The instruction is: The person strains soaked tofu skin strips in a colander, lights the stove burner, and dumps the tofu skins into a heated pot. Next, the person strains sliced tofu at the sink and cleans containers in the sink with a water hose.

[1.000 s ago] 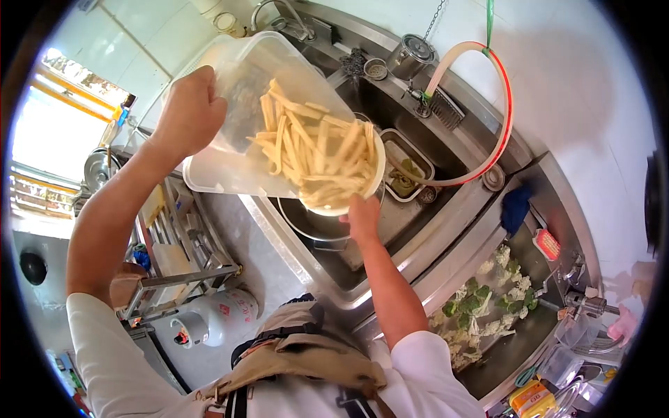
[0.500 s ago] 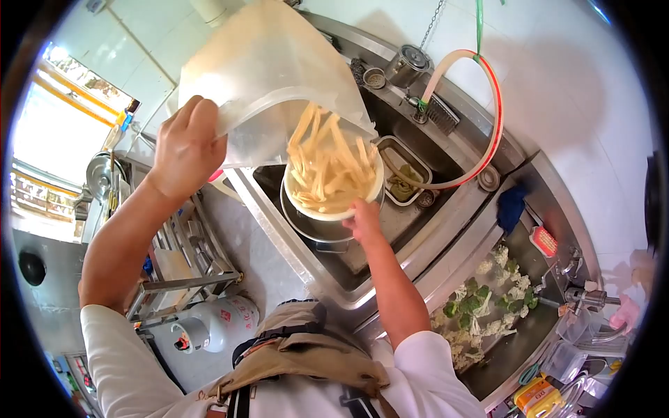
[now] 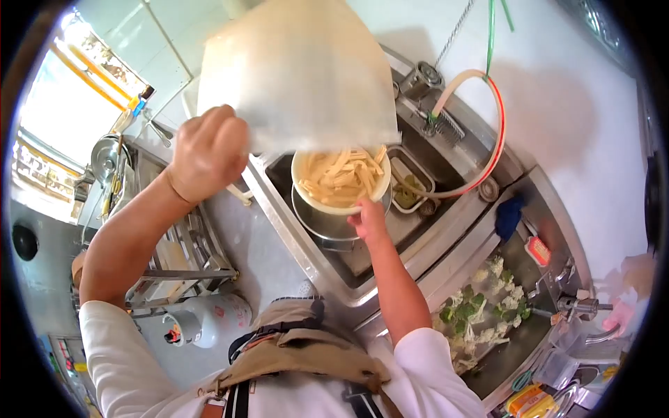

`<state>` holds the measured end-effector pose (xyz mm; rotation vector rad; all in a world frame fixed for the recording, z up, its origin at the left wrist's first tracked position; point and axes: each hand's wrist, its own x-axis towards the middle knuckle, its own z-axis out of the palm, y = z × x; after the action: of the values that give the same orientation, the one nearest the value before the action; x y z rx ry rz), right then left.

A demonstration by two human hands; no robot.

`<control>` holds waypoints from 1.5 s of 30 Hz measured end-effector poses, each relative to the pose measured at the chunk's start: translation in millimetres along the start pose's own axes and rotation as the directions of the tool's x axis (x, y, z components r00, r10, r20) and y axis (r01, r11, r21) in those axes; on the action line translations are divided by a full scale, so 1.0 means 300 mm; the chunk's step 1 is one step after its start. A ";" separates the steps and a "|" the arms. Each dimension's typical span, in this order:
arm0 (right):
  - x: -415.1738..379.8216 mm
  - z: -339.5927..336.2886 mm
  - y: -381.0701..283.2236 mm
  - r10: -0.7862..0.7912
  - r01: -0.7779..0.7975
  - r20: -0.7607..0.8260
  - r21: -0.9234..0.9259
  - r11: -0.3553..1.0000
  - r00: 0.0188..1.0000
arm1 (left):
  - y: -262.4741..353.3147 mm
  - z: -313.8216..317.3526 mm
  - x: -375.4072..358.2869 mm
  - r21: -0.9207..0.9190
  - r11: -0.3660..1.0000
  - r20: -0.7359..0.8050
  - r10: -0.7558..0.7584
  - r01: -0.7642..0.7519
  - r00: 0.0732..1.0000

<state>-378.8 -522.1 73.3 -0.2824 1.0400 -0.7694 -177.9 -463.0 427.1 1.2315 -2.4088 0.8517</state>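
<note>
My left hand (image 3: 207,150), raised on the left, is closed on the edge of a big translucent plastic bag (image 3: 300,76). The bag hangs mouth-down, its lower edge overlapping the far rim of a white bowl (image 3: 301,189). Pale yellow strips (image 3: 341,175) lie heaped in the bowl. At the bowl's near right rim, my right hand (image 3: 371,220) grips it with thumb and fingers. Beneath the bowl is a round metal pot (image 3: 327,233) in the steel sink (image 3: 359,263).
Beside the bowl, a rectangular tray (image 3: 418,203) holds greenish pieces. Cauliflower and green leaves (image 3: 481,310) fill part of the right-hand sink. A red-striped hose (image 3: 500,118) loops by the wall. A gas cylinder (image 3: 216,320) stands on the floor at left, near a metal rack (image 3: 185,275).
The strips that were tumbling from the bag now rest in the bowl. The bag's mouth has come down flatter in front of the bowl. My left hand has shifted right and slightly down.
</note>
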 end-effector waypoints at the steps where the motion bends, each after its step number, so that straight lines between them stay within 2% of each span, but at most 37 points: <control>1: 0.030 0.030 -0.023 -0.015 0.015 0.011 0.009 1.000 1.000 | 0.008 -0.036 0.005 0.024 0.999 0.008 0.042 -0.042 0.999; 2: 0.031 0.043 -0.045 -0.050 0.050 0.006 -0.020 0.999 0.999 | -0.002 -0.077 0.000 -0.003 0.996 -0.049 0.086 -0.086 0.995; 4: -0.013 0.026 -0.040 -0.090 0.088 -0.018 -0.073 0.993 0.996 | -0.011 -0.114 -0.035 -0.057 0.998 -0.118 0.018 -0.024 0.993; 5: -0.024 0.028 -0.053 -0.035 0.037 0.045 -0.058 0.998 0.998 | -0.014 -0.096 -0.045 -0.070 0.997 -0.140 0.011 -0.021 0.990; 8: -0.010 0.059 -0.040 -0.065 0.065 0.063 0.008 0.998 0.996 | -0.024 -0.064 -0.043 -0.007 1.000 -0.083 0.003 -0.004 0.997; 9: -0.032 0.053 -0.043 -0.077 0.078 0.075 -0.009 0.997 0.994 | -0.025 -0.075 -0.025 0.007 1.000 -0.152 0.022 -0.021 0.988; 12: -0.130 0.024 -0.067 -0.070 0.071 0.031 -0.040 0.997 0.997 | -0.038 -0.154 -0.068 -0.033 0.996 -0.218 -0.091 0.086 0.972; 13: -0.138 0.024 -0.065 -0.083 0.085 0.033 -0.049 0.995 0.996 | -0.023 -0.159 -0.068 -0.024 0.984 -0.268 -0.177 0.178 0.947; 16: -0.016 0.029 -0.017 -0.023 0.024 0.051 -0.016 1.000 0.998 | -0.075 -0.105 -0.085 0.091 0.953 -0.277 -0.253 0.287 0.927; 17: -0.034 0.043 -0.024 -0.038 0.040 0.052 -0.042 0.998 0.998 | -0.059 -0.104 -0.057 0.031 0.925 -0.361 -0.343 0.379 0.867; 19: -0.092 0.023 -0.025 -0.093 0.095 0.057 -0.027 0.995 0.994 | -0.073 -0.142 -0.118 -0.037 0.824 -0.436 -0.523 0.566 0.732; 20: -0.106 -0.011 -0.023 -0.116 0.117 0.059 -0.021 0.993 0.991 | -0.080 -0.156 -0.155 -0.076 0.758 -0.468 -0.601 0.648 0.648; 21: -0.097 -0.028 -0.019 -0.098 0.098 -0.001 -0.024 0.995 0.995 | -0.090 -0.169 -0.198 -0.204 0.676 -0.453 -0.707 0.708 0.543; 23: -0.026 -0.076 0.013 -0.062 0.061 -0.049 -0.035 0.998 0.997 | -0.100 -0.098 -0.261 -0.268 0.693 -0.471 -0.700 0.669 0.536; 24: -0.007 -0.071 0.014 -0.064 0.064 0.014 -0.003 0.998 0.998 | -0.093 -0.038 -0.286 -0.356 0.591 -0.423 -0.792 0.724 0.439; 25: -0.008 -0.058 0.014 -0.042 0.041 0.005 0.066 0.997 0.999 | -0.079 -0.023 -0.300 -0.219 0.584 -0.424 -0.778 0.782 0.462; 26: 0.019 -0.083 0.023 -0.039 0.038 0.063 0.009 0.999 0.997 | -0.041 -0.028 -0.278 -0.389 0.482 -0.393 -0.857 0.785 0.332; 27: 0.030 -0.101 0.018 -0.025 0.024 -0.021 -0.033 0.999 0.999 | 0.001 -0.032 -0.270 -0.340 0.516 -0.458 -0.821 0.786 0.341; 28: -0.028 -0.064 0.001 -0.054 0.048 -0.088 -0.067 0.997 0.995 | 0.049 -0.033 -0.293 -0.320 0.488 -0.389 -0.849 0.812 0.357; 29: -0.017 -0.065 -0.003 -0.042 0.036 -0.065 -0.098 0.995 0.997 | 0.091 -0.011 -0.320 -0.286 0.555 -0.421 -0.805 0.781 0.418; 31: 0.007 -0.039 0.005 -0.097 0.093 -0.027 -0.120 0.988 0.995 | 0.150 0.032 -0.374 -0.372 0.582 -0.396 -0.804 0.723 0.444; 34: 0.030 -0.018 -0.003 -0.128 0.130 0.022 -0.135 0.982 0.992 | 0.167 0.024 -0.414 -0.203 0.767 -0.439 -0.627 0.609 0.643; 36: -0.005 -0.011 -0.009 -0.108 0.108 0.010 -0.125 0.986 0.994 | 0.169 -0.022 -0.430 -0.116 0.853 -0.456 -0.501 0.509 0.736; 37: 0.050 -0.055 0.007 -0.135 0.155 0.159 -0.119 0.981 0.978 | 0.165 -0.027 -0.449 -0.092 0.885 -0.449 -0.446 0.457 0.774; 38: 0.075 -0.053 0.012 -0.087 0.110 0.181 -0.120 0.987 0.980 | 0.169 -0.009 -0.448 -0.103 0.915 -0.448 -0.393 0.390 0.803; 39: 0.029 -0.011 0.003 -0.099 0.100 0.058 -0.014 0.995 0.993 | 0.163 -0.004 -0.442 -0.115 0.921 -0.442 -0.383 0.372 0.811; 40: 0.051 -0.037 -0.007 -0.089 0.094 0.130 -0.031 0.995 0.987 | 0.158 -0.013 -0.439 -0.115 0.926 -0.442 -0.373 0.361 0.816; 41: 0.075 -0.061 -0.009 -0.164 0.165 0.130 0.005 0.986 0.978 | 0.161 -0.030 -0.423 -0.123 0.929 -0.467 -0.365 0.349 0.805; 42: 0.008 -0.014 -0.021 -0.183 0.160 0.244 0.109 0.981 0.953 | 0.158 -0.052 -0.411 -0.103 0.935 -0.489 -0.345 0.340 0.801; 43: -0.063 0.034 -0.035 -0.199 0.130 0.354 0.209 0.969 0.914 | 0.166 -0.071 -0.409 -0.123 0.934 -0.459 -0.353 0.335 0.815; 44: -0.207 0.115 -0.078 -0.191 -0.009 0.547 0.341 0.940 0.815 | 0.186 -0.092 -0.410 -0.134 0.934 -0.422 -0.355 0.330 0.834; 45: -0.160 0.101 -0.075 -0.163 0.054 0.432 0.254 0.966 0.887 | 0.204 -0.106 -0.411 -0.141 0.934 -0.382 -0.357 0.328 0.852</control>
<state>-376.2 -509.2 132.8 -0.2993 0.4896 -0.8701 -155.3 -337.5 366.6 1.2627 -1.8081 0.8064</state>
